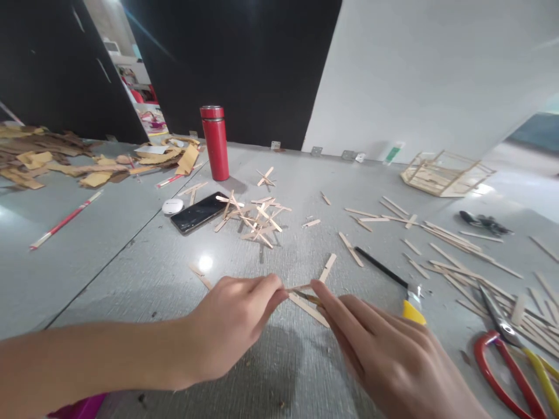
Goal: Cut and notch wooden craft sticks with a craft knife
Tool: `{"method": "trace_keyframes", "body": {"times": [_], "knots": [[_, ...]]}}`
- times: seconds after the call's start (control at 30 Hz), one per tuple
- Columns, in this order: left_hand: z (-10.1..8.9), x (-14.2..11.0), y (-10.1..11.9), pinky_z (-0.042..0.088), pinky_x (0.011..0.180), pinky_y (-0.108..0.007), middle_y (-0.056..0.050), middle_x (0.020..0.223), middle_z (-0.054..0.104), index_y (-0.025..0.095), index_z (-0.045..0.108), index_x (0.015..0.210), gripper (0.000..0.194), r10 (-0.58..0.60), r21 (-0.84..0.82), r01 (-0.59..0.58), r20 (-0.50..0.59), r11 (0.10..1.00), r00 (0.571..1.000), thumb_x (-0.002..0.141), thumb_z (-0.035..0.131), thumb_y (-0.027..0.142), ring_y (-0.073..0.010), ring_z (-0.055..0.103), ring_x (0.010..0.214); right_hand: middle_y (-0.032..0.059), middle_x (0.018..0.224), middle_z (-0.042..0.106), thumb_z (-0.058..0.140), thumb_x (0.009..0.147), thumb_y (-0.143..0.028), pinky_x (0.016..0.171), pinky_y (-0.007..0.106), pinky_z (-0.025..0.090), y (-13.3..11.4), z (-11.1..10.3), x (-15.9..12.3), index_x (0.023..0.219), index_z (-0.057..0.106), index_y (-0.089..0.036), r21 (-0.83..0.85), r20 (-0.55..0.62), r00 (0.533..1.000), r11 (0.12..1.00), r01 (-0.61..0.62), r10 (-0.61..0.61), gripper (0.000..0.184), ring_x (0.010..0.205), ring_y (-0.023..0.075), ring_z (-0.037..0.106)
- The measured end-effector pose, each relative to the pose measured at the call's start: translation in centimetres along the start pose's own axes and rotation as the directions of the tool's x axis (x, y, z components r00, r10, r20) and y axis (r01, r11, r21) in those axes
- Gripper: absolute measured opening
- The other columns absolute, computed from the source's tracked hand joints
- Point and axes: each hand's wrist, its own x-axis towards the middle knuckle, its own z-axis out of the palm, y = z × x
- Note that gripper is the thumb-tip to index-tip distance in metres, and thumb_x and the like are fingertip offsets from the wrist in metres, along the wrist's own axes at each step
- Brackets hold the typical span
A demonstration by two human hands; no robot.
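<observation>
My left hand pinches one end of a thin wooden craft stick, held just above the grey table. My right hand is closed around a small blade-like tool with a dark metal tip and a yellowish part, mostly hidden by the fingers. The tool's tip meets the stick close to my left fingertips, and the right forefinger presses at the stick's other end. Beneath lies another craft stick, with a notched stick behind it. A further stick is partly hidden by my left hand.
Behind my hands are a stick pile, a phone, a white case and a red flask. To the right lie red-and-yellow-handled snips, a black-handled tool, loose sticks and a stick frame.
</observation>
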Motion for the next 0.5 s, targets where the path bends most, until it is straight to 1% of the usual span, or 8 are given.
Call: {"method": "trace_keyframes", "body": {"times": [0.07, 0.17, 0.23, 0.3, 0.37, 0.43, 0.47, 0.5], "knots": [[0.1, -0.5, 0.4, 0.035, 0.053, -0.030, 0.003, 0.066, 0.056, 0.016, 0.058, 0.090, 0.024, 0.130, 0.068, -0.120, -0.166, 0.990, 0.977, 0.109, 0.044, 0.023, -0.0122, 0.048, 0.052, 0.0145, 0.086, 0.078, 0.037, 0.096, 0.003, 0.050, 0.036, 0.056, 0.2, -1.5, 0.6, 0.130, 0.059, 0.005, -0.206, -0.058, 0.985, 0.967, 0.149, -0.164, 0.041, 0.064, 0.0230, 0.073], [0.1, -1.0, 0.9, 0.041, 0.052, -0.030, 0.002, 0.068, 0.061, 0.015, 0.059, 0.092, 0.016, 0.318, 0.228, -0.255, -0.312, 0.940, 0.895, 0.105, 0.050, 0.011, -0.0122, 0.056, 0.053, 0.0182, 0.094, 0.081, 0.036, 0.094, 0.004, 0.059, 0.040, 0.054, 0.2, -2.4, 0.4, 0.125, 0.063, 0.008, -0.401, -0.067, 0.939, 0.871, 0.284, -0.337, 0.041, 0.067, 0.0251, 0.075], [0.0, -1.0, 0.8, 0.041, 0.049, -0.031, 0.003, 0.064, 0.060, 0.014, 0.061, 0.093, 0.014, 0.386, 0.352, -0.255, -0.378, 0.901, 0.842, 0.102, 0.053, 0.006, -0.0128, 0.055, 0.050, 0.0195, 0.101, 0.081, 0.035, 0.096, 0.001, 0.065, 0.043, 0.054, 0.1, -2.1, -0.4, 0.130, 0.061, 0.008, -0.436, -0.095, 0.928, 0.853, 0.286, -0.359, 0.043, 0.073, 0.0274, 0.076], [-0.3, -0.9, 0.6, 0.037, 0.043, -0.032, 0.006, 0.055, 0.054, 0.012, 0.063, 0.094, 0.012, 0.418, 0.441, -0.218, -0.429, 0.871, 0.801, 0.100, 0.055, 0.004, -0.0123, 0.049, 0.041, 0.0198, 0.102, 0.081, 0.038, 0.098, -0.002, 0.071, 0.044, 0.054, 0.1, -1.7, -1.1, 0.138, 0.056, 0.007, -0.405, -0.166, 0.936, 0.887, 0.223, -0.311, 0.045, 0.079, 0.0294, 0.075], [-0.6, -0.8, 0.5, 0.036, 0.040, -0.032, 0.006, 0.052, 0.053, 0.008, 0.065, 0.097, 0.011, 0.447, 0.480, -0.216, -0.443, 0.850, 0.777, 0.098, 0.056, 0.002, -0.0118, 0.046, 0.038, 0.0149, 0.097, 0.081, 0.048, 0.098, -0.004, 0.070, 0.039, 0.055, -0.1, -1.4, -1.2, 0.146, 0.052, -0.001, -0.248, -0.274, 0.951, 0.966, 0.070, -0.140, 0.049, 0.075, 0.0247, 0.074], [-0.6, -1.0, 0.7, 0.041, 0.041, -0.031, 0.000, 0.059, 0.063, 0.003, 0.066, 0.104, 0.012, 0.558, 0.526, -0.313, -0.407, 0.790, 0.724, 0.094, 0.061, -0.001, -0.0143, 0.057, 0.045, 0.0037, 0.084, 0.079, 0.058, 0.097, -0.009, 0.057, 0.028, 0.053, -0.3, -1.5, -0.5, 0.146, 0.056, -0.016, 0.119, -0.293, 0.930, 0.973, -0.196, 0.223, 0.049, 0.059, 0.0153, 0.067], [-0.5, -1.2, 0.9, 0.045, 0.043, -0.031, -0.006, 0.066, 0.070, 0.001, 0.066, 0.108, 0.018, 0.605, 0.550, -0.351, -0.392, 0.758, 0.693, 0.091, 0.063, -0.002, -0.0174, 0.064, 0.052, -0.0008, 0.076, 0.075, 0.061, 0.098, -0.018, 0.048, 0.024, 0.049, -0.6, -1.7, 0.1, 0.142, 0.059, -0.021, 0.350, -0.195, 0.883, 0.871, -0.345, 0.428, 0.044, 0.050, 0.0121, 0.060], [-0.2, -1.4, 1.3, 0.047, 0.043, -0.033, -0.012, 0.074, 0.075, -0.002, 0.066, 0.112, 0.024, 0.676, 0.583, -0.406, -0.374, 0.704, 0.635, 0.089, 0.066, -0.002, -0.0215, 0.069, 0.059, -0.0032, 0.068, 0.070, 0.062, 0.099, -0.029, 0.041, 0.022, 0.043, -0.8, -2.0, 0.7, 0.138, 0.062, -0.023, 0.542, -0.012, 0.822, 0.695, -0.473, 0.570, 0.039, 0.046, 0.0108, 0.053]]}}
